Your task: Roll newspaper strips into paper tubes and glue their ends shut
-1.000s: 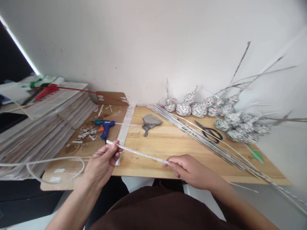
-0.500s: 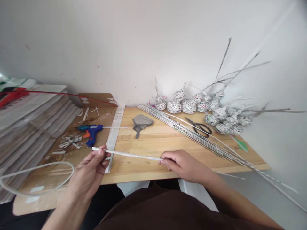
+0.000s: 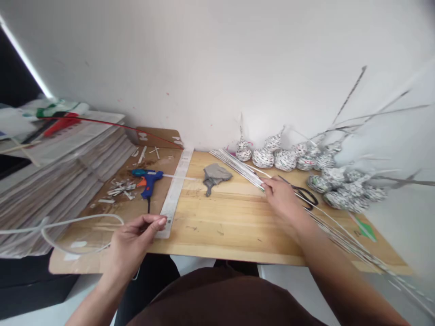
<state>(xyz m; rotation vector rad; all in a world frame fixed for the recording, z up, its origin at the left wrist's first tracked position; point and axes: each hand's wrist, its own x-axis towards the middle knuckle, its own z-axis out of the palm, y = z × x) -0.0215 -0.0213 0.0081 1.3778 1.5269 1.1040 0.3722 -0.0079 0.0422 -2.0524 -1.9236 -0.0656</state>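
My left hand (image 3: 134, 240) is closed in a pinch above the front edge of the board, close to a flat white strip (image 3: 180, 172); whatever lies between its thumb and fingertips is too small to make out. Further right, my right hand (image 3: 280, 197) has its fingers closed at the bundle of thin printed paper sticks (image 3: 238, 165), which slants across the wooden table (image 3: 217, 226). Black-handled scissors (image 3: 307, 197) lie partly hidden behind that hand. A grey cloth (image 3: 216, 174) rests between the hands, further back.
A blue glue gun (image 3: 150, 181) and paper scraps (image 3: 122, 188) lie on brown cardboard (image 3: 98, 224) at left, beside stacked newspapers (image 3: 84, 165). A white cord (image 3: 84, 218) loops at the front left. Woven paper shapes (image 3: 285, 160) with protruding sticks line the back right wall.
My right hand has moved right and away from me to the bundle. The short paper stick stretched between my hands is no longer seen. The view has shifted left.
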